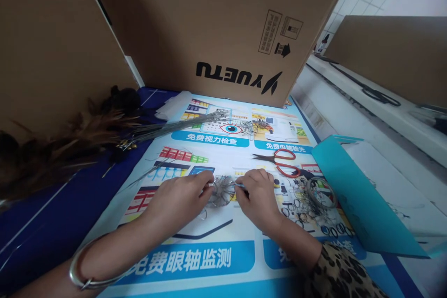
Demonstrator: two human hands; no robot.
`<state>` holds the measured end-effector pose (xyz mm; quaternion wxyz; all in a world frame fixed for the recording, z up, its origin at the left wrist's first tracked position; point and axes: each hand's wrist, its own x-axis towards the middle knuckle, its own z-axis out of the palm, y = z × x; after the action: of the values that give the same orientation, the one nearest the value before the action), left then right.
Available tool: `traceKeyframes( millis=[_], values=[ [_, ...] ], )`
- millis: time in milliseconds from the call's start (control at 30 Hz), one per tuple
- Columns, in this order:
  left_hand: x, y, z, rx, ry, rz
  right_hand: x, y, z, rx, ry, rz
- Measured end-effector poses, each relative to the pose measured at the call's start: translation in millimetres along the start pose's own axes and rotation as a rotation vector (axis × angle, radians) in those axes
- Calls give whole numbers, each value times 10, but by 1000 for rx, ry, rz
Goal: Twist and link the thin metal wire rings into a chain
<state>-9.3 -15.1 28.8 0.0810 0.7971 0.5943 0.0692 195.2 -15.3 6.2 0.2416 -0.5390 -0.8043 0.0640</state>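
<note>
A small round bunch of thin looped wire sits between my hands, just above the printed sheet. My left hand pinches its left edge between thumb and fingers. On the other side my right hand is closed in a pinch on a thin, pale bluish piece that reaches toward the bunch; what kind of piece it is I cannot make out. Beyond my right hand lie red-handled scissors, blades pointing left. To its right is a pile of small wire rings and loops, with a larger ring-shaped coil on it.
Straight wires lie at the back left, near brown feathers. A smaller heap of wire pieces is behind the scissors. A large cardboard box blocks the back. A teal folded card stands at right.
</note>
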Motion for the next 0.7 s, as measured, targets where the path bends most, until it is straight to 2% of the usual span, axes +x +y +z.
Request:
traceKeyframes(
  millis=[133,367,567,700],
  values=[
    [20,19,45,17,-7,14,2,-8,28,-20,-61,-18],
    [14,21,8,-106,-3,2,16,-24,31,109,-60,1],
    [28,5,-99,-341,8,-60,47,-98,-132,403,-41,103],
    [12,5,-147,-362,3,-44,45,-153,-268,517,-60,123]
  ],
)
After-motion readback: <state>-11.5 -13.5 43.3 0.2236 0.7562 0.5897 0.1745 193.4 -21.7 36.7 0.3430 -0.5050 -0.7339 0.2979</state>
